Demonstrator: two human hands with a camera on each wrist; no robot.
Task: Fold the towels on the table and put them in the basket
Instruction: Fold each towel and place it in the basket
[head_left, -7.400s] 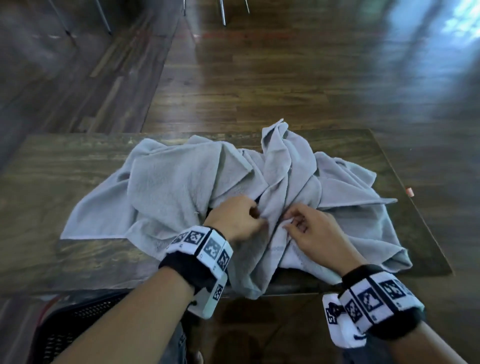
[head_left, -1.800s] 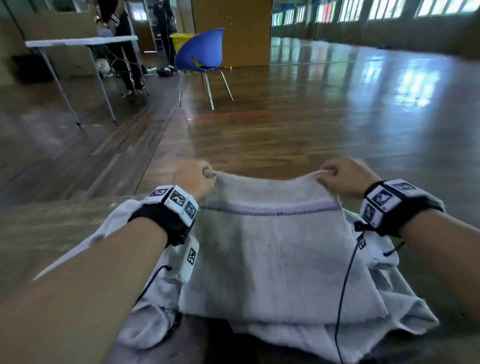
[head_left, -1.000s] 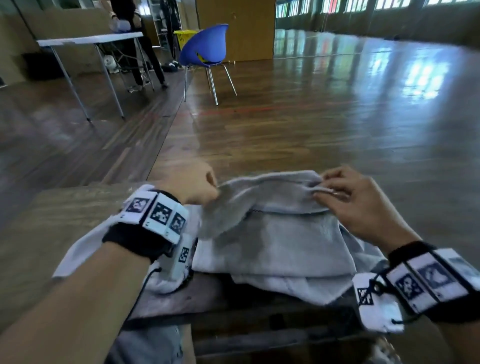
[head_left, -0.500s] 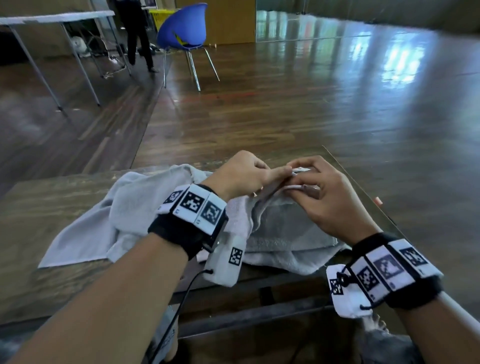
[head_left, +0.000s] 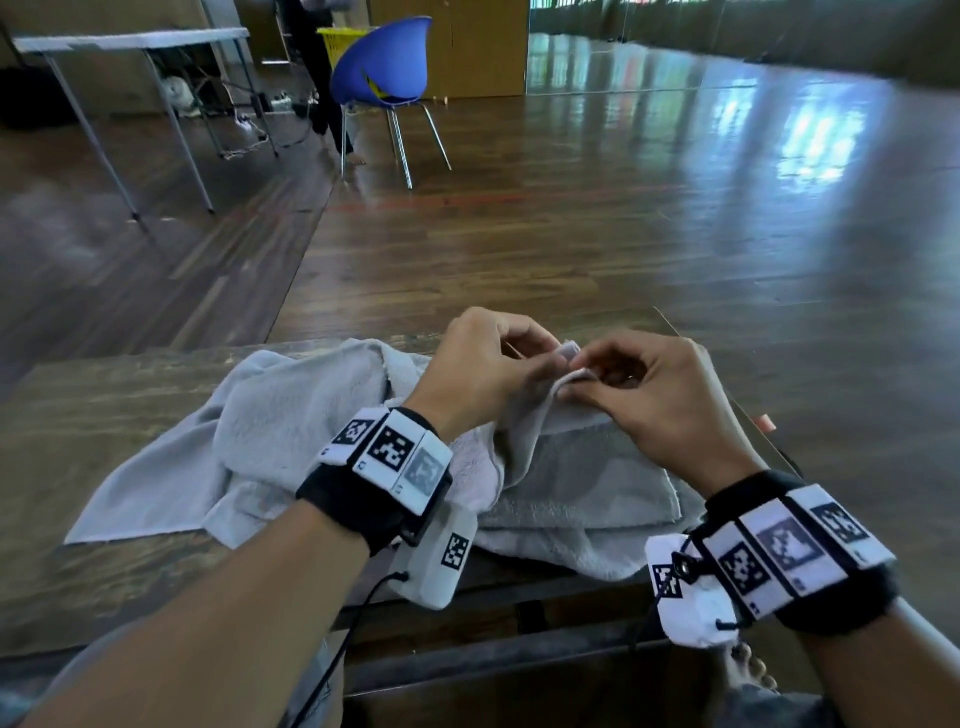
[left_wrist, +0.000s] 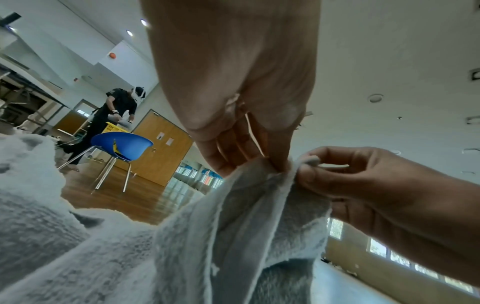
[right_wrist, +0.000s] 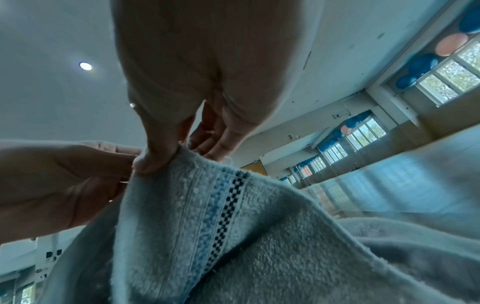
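Pale grey terry towel (head_left: 582, 483), nubbly pile, hemmed edges, a woven blue band with a dark checked line near one end, folded into a soft rectangle at the near right of a dark, grain-streaked wooden table (head_left: 104, 415). Pinched at its raised far corners by both hands: left hand (head_left: 483, 364) with thumb and curled fingers closed on one corner, right hand (head_left: 654, 395) nipping the other just beside it, fingertips all but touching. Corners lifted clear of the tabletop, cloth draping down from the pinch toward the wrists. Second grey towel (head_left: 270, 431) rumpled and spread to the left, its edge tucked under the folded one. Lower fold hanging slightly over the table's near edge. Bare tabletop to the left and beyond; polished plank floor (head_left: 623, 208) past the far edge, blue shell chair (head_left: 384, 67) on chrome legs well back. Basket out of sight.
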